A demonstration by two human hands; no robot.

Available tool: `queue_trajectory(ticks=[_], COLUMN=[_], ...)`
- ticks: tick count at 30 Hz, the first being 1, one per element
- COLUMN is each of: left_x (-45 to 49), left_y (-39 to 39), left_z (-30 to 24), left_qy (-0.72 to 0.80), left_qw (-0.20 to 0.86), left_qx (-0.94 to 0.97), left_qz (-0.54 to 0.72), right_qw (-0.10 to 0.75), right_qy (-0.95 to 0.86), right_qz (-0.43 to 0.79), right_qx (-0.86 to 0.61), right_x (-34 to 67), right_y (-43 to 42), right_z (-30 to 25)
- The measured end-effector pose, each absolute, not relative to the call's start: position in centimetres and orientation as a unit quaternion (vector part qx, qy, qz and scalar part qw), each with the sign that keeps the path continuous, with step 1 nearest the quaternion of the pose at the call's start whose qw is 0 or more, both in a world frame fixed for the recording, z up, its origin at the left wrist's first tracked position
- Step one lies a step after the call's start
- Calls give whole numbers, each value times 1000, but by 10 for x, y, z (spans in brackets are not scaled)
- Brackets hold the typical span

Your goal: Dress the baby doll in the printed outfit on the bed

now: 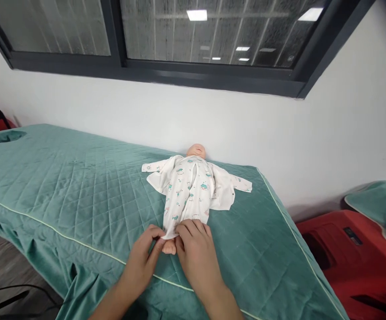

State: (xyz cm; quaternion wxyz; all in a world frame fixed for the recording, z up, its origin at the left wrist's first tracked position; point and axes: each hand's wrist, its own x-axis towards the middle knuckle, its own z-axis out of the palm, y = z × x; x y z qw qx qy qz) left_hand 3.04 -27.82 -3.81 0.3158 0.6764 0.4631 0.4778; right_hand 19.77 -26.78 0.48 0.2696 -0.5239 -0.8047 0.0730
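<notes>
A baby doll [196,150] lies on its back on the green quilted bed cover, its head toward the wall. White printed baby trousers [188,191] cover its front from near the neck down to the ankles. Beneath them spreads an open white baby shirt [223,189], sleeves out to both sides. My left hand [146,249] pinches the hem of one trouser leg between thumb and forefinger. My right hand [196,244] is closed on the cloth at the same cuff, its fingertips partly hidden. One bare doll foot [169,246] shows between my hands.
The green bed [79,178] has a face hole [8,136] at its far left end. Behind it rise a white wall [146,109] and a dark-framed window [209,73]. A red plastic chair [362,249] with green cloth [379,204] stands at the right. Black cables [19,289] lie lower left.
</notes>
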Motion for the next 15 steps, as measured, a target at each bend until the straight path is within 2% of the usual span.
queue_trajectory(ticks=[5, 8, 12, 15], left_x=[26, 24, 23, 26], left_y=[-287, -294, -301, -303], left_z=[-33, -36, -42, -39], left_qy=[501, 522, 528, 533], left_qw=[328, 306, 303, 245], left_qx=[615, 604, 641, 669], left_qz=[513, 519, 467, 457], right_qw=[334, 323, 304, 372], right_qy=[-799, -816, -819, -764], right_qz=[139, 161, 207, 249], right_qx=[-481, -451, -440, -464], right_x=[204, 207, 217, 236], right_y=[-273, -279, -284, -284], right_z=[18, 24, 24, 15])
